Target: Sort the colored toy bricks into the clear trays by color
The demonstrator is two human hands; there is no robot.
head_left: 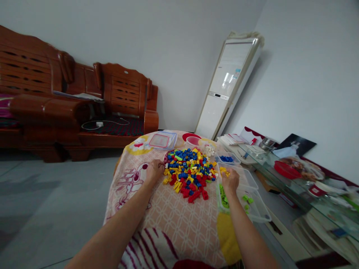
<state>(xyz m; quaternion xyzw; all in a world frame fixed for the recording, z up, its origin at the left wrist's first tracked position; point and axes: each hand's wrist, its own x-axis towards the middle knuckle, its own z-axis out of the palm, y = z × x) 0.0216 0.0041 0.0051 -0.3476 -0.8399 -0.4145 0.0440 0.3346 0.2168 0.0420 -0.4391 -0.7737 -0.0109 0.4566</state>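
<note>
A heap of small plastic bricks [190, 172] in blue, yellow, red and green lies on a table covered by a pink patterned cloth [174, 216]. My left hand [154, 170] rests at the heap's left edge, fingers curled in a pinch on something too small to name. My right hand [230, 181] hovers over clear plastic boxes at the heap's right, fingers closed, touching yellow bricks [224, 172] in one box [249, 179]. A nearer box [260, 213] holds green bricks [223, 196]. A farther box holds blue bricks [226, 158].
Clear lids [162, 141] and a red-rimmed tub [193, 141] sit at the table's far side. A wooden sofa [70, 108] stands to the left, a white floor air conditioner [228, 82] at the back, and a cluttered glass low table [303, 183] to the right.
</note>
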